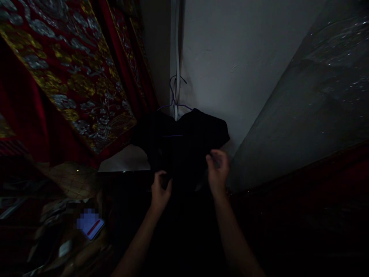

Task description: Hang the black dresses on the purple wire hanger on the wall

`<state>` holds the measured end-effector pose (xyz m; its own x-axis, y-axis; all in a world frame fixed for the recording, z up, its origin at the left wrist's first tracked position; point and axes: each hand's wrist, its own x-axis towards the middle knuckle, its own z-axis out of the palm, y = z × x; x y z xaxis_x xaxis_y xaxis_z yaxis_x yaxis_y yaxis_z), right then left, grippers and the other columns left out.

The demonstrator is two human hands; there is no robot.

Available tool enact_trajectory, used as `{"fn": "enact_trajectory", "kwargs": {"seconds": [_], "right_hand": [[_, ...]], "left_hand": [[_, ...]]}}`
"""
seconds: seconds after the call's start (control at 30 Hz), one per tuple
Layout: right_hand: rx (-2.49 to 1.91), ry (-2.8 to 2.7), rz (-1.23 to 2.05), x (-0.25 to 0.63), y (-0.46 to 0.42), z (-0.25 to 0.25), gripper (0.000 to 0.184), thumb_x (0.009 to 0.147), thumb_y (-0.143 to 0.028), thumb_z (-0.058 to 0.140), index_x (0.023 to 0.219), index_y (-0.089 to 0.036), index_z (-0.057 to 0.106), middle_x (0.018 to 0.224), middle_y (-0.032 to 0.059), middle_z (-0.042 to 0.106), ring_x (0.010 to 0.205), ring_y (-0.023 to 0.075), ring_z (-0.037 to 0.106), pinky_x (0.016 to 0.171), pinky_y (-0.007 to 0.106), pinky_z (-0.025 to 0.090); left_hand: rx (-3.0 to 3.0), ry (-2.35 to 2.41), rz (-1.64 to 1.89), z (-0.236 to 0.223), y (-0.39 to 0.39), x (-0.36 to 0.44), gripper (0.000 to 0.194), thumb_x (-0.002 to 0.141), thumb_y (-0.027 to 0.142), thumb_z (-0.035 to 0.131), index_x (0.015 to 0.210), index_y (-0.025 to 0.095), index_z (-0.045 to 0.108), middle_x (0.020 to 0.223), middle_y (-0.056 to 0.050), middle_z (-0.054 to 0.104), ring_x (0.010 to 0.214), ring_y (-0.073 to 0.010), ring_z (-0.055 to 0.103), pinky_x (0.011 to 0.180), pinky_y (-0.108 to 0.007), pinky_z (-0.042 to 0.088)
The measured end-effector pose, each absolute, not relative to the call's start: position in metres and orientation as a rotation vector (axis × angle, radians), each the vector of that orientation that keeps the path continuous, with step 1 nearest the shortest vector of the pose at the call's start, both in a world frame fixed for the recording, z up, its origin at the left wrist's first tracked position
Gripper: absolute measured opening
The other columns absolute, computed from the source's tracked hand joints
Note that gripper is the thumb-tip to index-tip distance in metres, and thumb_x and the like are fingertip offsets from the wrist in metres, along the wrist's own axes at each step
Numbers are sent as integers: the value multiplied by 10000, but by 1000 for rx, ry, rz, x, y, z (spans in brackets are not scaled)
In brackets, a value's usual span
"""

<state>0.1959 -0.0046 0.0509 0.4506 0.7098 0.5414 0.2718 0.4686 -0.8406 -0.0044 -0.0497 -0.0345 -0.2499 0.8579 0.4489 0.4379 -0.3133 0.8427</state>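
Note:
A black short-sleeved top (187, 134) hangs from a thin wire hanger (173, 103) against the wall. My left hand (160, 190) is at the lower left part of the top, fingers bent, with a gap between thumb and forefinger. At the right side, below the sleeve, is my right hand (218, 171), its fingers curled and the thumb held apart from them. I see no cloth pinched in either hand, though the dark fabric makes it hard to tell whether they touch it. The lower part of the top fades into darkness.
Red cloth with gold and silver embroidery (77, 69) hangs at the left. A pale cable (177, 42) runs down the grey wall (245, 50). A lit phone (93, 229) lies among clutter at lower left. Shiny plastic-like sheeting (331, 84) covers the right side.

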Motion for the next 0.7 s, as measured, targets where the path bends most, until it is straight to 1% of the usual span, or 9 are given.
{"fn": "enact_trajectory", "kwargs": {"seconds": [0.07, 0.1, 0.13, 0.2, 0.27, 0.33, 0.47, 0.6, 0.7], "right_hand": [[-1119, -1269, 823, 165, -32, 15, 331, 863, -533, 582, 922, -208, 603, 922, 83, 654, 906, 248, 628, 852, 393, 505], [-1110, -1328, 1013, 151, -42, 1, 363, 855, -570, 579, 893, -210, 601, 878, 75, 659, 865, 243, 634, 809, 377, 511], [-1103, -1376, 1118, 140, -48, -11, 386, 843, -600, 584, 865, -215, 593, 849, 63, 656, 840, 237, 634, 786, 362, 509], [-1127, -1442, 1168, 125, -53, -24, 410, 850, -632, 564, 817, -223, 563, 787, 36, 629, 791, 217, 615, 756, 342, 493], [-1162, -1502, 1106, 122, -51, -25, 410, 886, -619, 523, 767, -227, 519, 723, 8, 580, 720, 189, 572, 715, 323, 462], [-1160, -1562, 1082, 125, -48, -20, 397, 920, -577, 493, 737, -226, 493, 675, -9, 542, 657, 166, 529, 664, 304, 427], [-1085, -1516, 1182, 133, -52, -13, 356, 912, -506, 512, 706, -216, 529, 583, -22, 513, 565, 141, 495, 581, 279, 388], [-1083, -1252, 1377, 138, -52, 0, 322, 785, -470, 577, 616, -196, 562, 458, -27, 473, 421, 111, 417, 457, 256, 309], [-1066, -1070, 1389, 142, -31, 38, 301, 690, -448, 621, 559, -184, 559, 401, -36, 437, 360, 79, 340, 399, 232, 221]], "left_hand": [[1454, 1504, 1676, -41, -57, 5, 614, 861, 309, 650, 1394, 233, 355, 1075, -76, 659, 934, -191, 684, 816, -318, 564], [1418, 1484, 1684, -43, -60, 8, 647, 862, 302, 647, 1424, 234, 335, 1073, -75, 667, 936, -190, 691, 828, -321, 568], [1427, 1469, 1666, -44, -63, 9, 587, 868, 294, 634, 1399, 230, 390, 1045, -69, 681, 927, -192, 698, 837, -328, 570], [1512, 1451, 1620, -43, -65, 9, 324, 882, 271, 591, 1200, 214, 581, 971, -60, 709, 909, -204, 706, 855, -351, 568], [1600, 1443, 1613, -39, -67, 7, 154, 884, 249, 567, 986, 203, 674, 945, -63, 724, 908, -215, 703, 865, -366, 561], [1636, 1427, 1646, -35, -68, 5, 153, 882, 238, 564, 917, 201, 708, 926, -64, 720, 892, -215, 692, 838, -361, 559], [1668, 1363, 1648, -31, -70, 4, 178, 865, 212, 575, 913, 217, 747, 880, -52, 691, 841, -200, 673, 769, -334, 551], [1705, 1329, 1572, -34, -71, 9, 193, 858, 179, 576, 905, 219, 758, 833, -43, 677, 790, -189, 663, 733, -322, 539], [1727, 1339, 1523, -40, -68, 15, 184, 858, 169, 575, 893, 212, 751, 834, -47, 676, 793, -193, 662, 737, -328, 537]]}}
